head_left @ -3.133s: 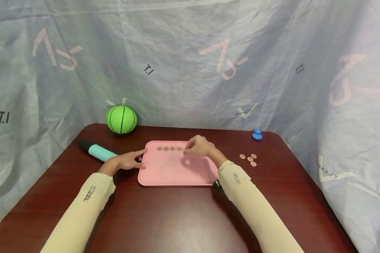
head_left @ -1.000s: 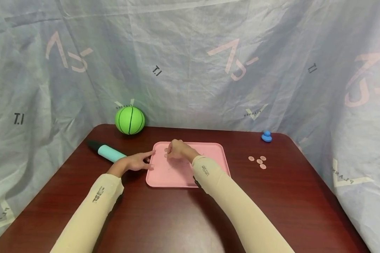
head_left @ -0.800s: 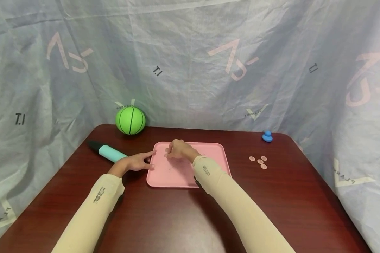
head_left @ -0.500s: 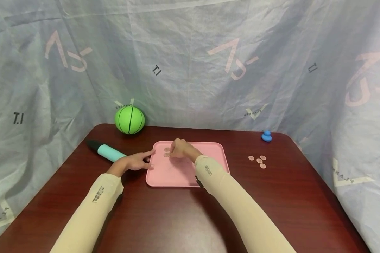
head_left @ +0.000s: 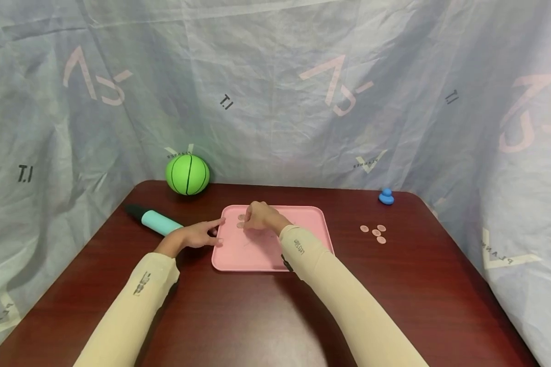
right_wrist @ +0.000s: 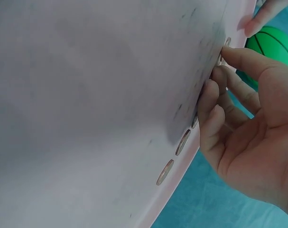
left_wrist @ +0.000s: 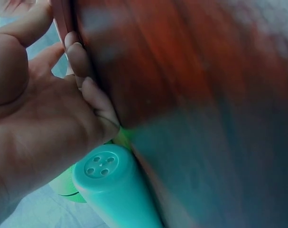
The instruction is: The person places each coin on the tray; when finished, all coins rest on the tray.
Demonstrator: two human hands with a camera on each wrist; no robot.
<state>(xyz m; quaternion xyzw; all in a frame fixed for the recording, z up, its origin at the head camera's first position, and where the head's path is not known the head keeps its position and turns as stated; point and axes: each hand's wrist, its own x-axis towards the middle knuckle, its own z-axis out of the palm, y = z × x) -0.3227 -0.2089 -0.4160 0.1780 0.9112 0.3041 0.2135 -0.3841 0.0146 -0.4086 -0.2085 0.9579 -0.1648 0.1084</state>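
Since the earliest frame the right hand (head_left: 258, 216) has moved leftward over the pink tray (head_left: 231, 255), from the right end of a row of coins to the left end, where a lower coin (head_left: 241, 225) now lies just below the first coin (head_left: 242, 217) of that row.

In the head view the right hand hides the rest of the row, and the right sleeve (head_left: 312, 255) covers the tray's near right corner. The left hand (head_left: 197, 235) keeps thumb and index finger spread wide at the tray's left rim, and a turquoise cylinder (head_left: 159, 223) runs up behind it. A green ball (head_left: 188, 175) and a small blue toy (head_left: 386, 197) stand towards the table's back corners; four loose coins (head_left: 376, 233) lie to the right of the tray.

In the left wrist view the hand touches the tray's edge, with the cylinder's dimpled end just beside the palm.

In the right wrist view thumb and fingers close narrowly at a coin by the rim — whether they pinch it or only touch it I cannot tell. The uncovered coins are thin, brownish discs, flat and slightly apart, on a floor marked with dark smudges
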